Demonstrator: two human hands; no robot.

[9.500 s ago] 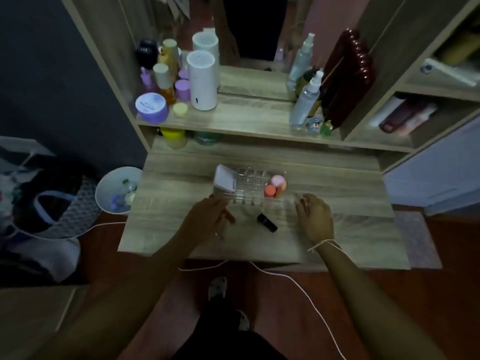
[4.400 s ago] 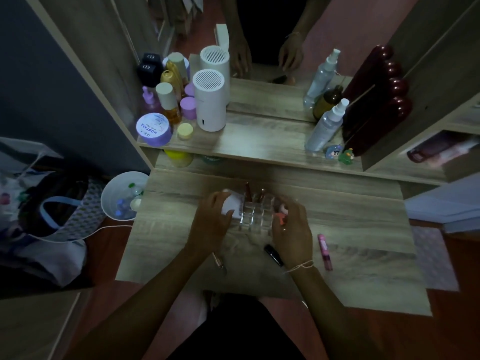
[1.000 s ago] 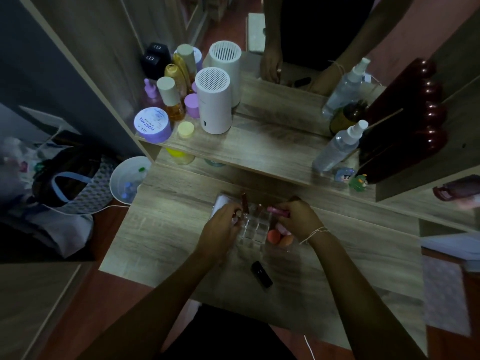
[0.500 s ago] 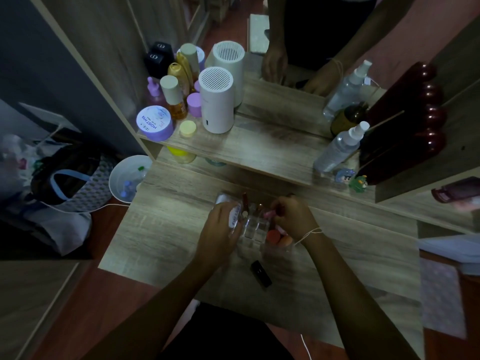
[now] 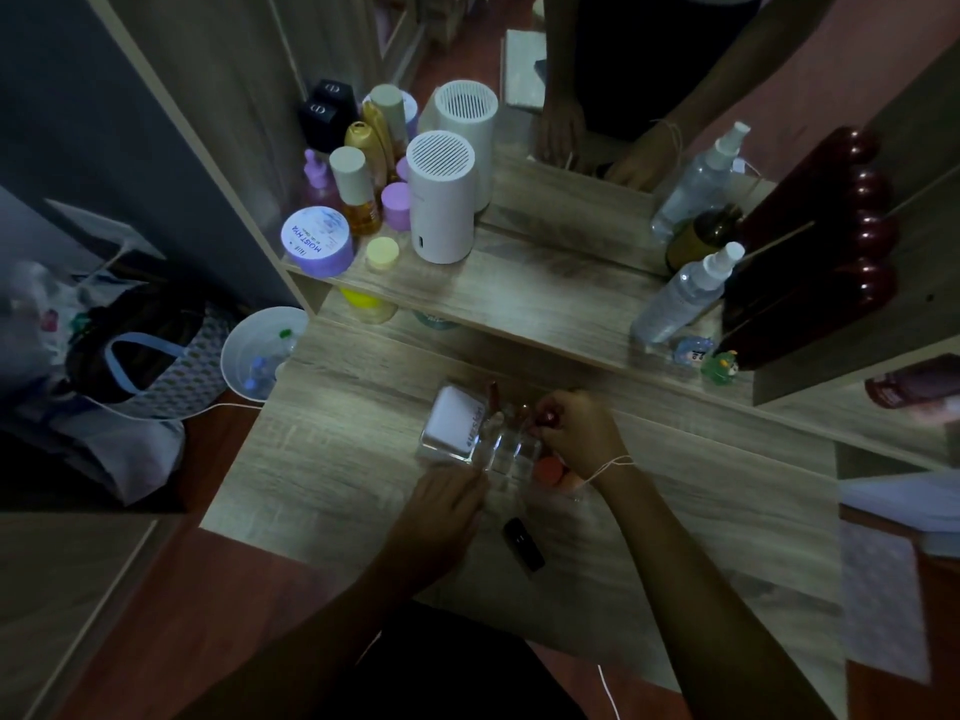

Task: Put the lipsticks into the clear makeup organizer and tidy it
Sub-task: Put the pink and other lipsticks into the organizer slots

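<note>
The clear makeup organizer (image 5: 506,452) sits mid-desk with a white compact (image 5: 454,422) in its left part and orange sponges (image 5: 550,470) at its right. A dark brown lipstick (image 5: 493,392) stands upright in a back cell. My right hand (image 5: 576,433) is over the organizer's right side, fingers pinched on a pink lipstick (image 5: 545,419) above a cell. My left hand (image 5: 441,506) rests at the organizer's front left corner, holding nothing that I can see. A black lipstick (image 5: 524,544) lies on the desk in front of the organizer.
A raised shelf behind holds a white cylinder device (image 5: 441,197), a purple jar (image 5: 317,241), several bottles, a spray bottle (image 5: 685,293) and small figurines (image 5: 719,366). A mirror stands behind it. A white bin (image 5: 260,356) and bags lie left of the desk (image 5: 322,459).
My left hand has drawn back from the white compact to the organizer's front corner. My right hand has turned the pink lipstick from lying sideways to pointing down over a cell.
</note>
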